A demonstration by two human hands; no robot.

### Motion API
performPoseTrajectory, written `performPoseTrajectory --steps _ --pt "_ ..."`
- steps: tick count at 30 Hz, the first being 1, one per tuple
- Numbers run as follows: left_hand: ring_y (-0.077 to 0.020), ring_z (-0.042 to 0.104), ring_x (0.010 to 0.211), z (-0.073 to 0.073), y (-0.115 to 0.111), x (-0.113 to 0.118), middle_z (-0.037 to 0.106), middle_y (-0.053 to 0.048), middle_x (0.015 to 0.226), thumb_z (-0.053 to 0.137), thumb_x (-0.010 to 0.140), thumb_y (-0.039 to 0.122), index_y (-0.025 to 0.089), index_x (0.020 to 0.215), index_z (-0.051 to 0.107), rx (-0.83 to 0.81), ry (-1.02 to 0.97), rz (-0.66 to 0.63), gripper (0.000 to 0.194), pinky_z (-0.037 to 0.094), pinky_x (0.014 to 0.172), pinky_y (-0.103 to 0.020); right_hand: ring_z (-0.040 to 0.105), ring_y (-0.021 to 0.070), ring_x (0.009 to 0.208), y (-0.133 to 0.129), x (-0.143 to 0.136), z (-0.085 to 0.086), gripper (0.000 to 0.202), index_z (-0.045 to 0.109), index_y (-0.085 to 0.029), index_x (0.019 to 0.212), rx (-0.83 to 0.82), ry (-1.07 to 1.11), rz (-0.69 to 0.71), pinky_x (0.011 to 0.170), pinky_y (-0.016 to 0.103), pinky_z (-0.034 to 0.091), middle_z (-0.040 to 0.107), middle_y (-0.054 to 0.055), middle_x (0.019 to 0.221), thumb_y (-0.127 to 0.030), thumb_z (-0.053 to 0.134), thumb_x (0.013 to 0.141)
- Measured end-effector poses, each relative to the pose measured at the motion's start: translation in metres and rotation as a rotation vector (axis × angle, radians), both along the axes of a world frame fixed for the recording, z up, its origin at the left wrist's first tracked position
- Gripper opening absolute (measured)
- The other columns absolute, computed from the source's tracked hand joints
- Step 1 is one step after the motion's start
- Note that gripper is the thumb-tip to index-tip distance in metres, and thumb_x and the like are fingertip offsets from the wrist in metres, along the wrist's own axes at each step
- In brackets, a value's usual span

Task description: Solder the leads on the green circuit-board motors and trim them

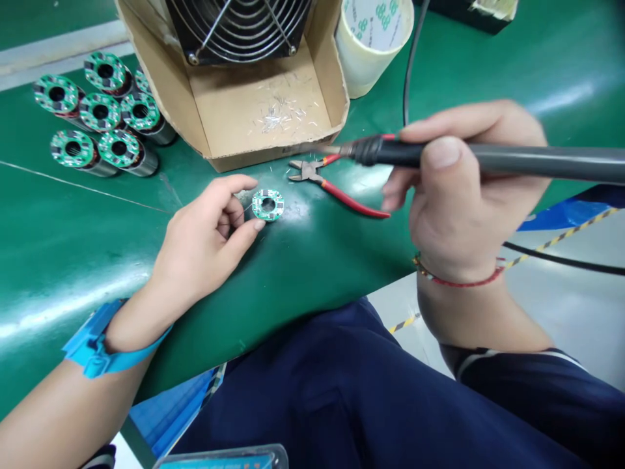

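Note:
Between the thumb and fingers of my left hand (pixel 209 228) is a ring-shaped green circuit board (pixel 276 213), low over the green mat. A thin wire (pixel 83 187) runs from the left edge toward that hand, and a short length shows by its fingers. My right hand (pixel 463 176) grips a soldering iron (pixel 517 159) by its dark handle, the metal tip pointing left above the pliers. Red-handled cutting pliers (pixel 354 200) lie with jaws parted, right of the board. Whatever is beneath the board is hidden.
Behind the hands, a cardboard box (pixel 215 124) holds a black fan (pixel 244 29) and wire clippings (pixel 283 117). Several motor parts with green boards (pixel 100 112) stand at the back left. A tape roll (pixel 364 65) and a black cable (pixel 413 71) are at the back.

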State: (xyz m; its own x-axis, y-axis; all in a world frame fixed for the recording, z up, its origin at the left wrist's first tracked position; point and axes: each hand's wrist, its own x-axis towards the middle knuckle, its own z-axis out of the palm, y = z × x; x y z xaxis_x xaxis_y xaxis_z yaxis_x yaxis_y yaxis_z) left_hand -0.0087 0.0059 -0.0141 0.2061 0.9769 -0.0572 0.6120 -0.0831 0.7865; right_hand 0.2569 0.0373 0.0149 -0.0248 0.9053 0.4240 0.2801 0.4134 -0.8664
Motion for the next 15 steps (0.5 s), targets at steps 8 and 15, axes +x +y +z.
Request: performPoseTrajectory --steps 8,15 --pt "-0.0105 0.053 0.076 0.002 0.003 0.008 0.063 -0.002 0.1 0.067 0.094 0.031 0.019 0.145 0.059 0.066 0.172 -0.07 0.053 0.047 0.08 -0.025 0.074 0.0103 0.106 0.057 0.052 -0.036 0.036 0.063 -0.024 0.142 0.162 -0.512 0.211 0.098 0.021 0.052 0.076 0.005 0.12 -0.029 0.054 0.107" --pt "-0.0074 0.04 0.052 -0.001 0.001 0.005 0.04 0.007 0.059 0.071 0.088 0.027 0.021 0.129 0.065 0.075 0.046 0.006 0.042 0.032 0.056 -0.022 0.053 0.0376 0.142 0.034 0.042 -0.049 0.08 0.048 -0.019 0.149 0.053 -0.88 0.286 0.123 0.064 0.035 0.056 0.018 0.153 -0.064 0.073 0.087"
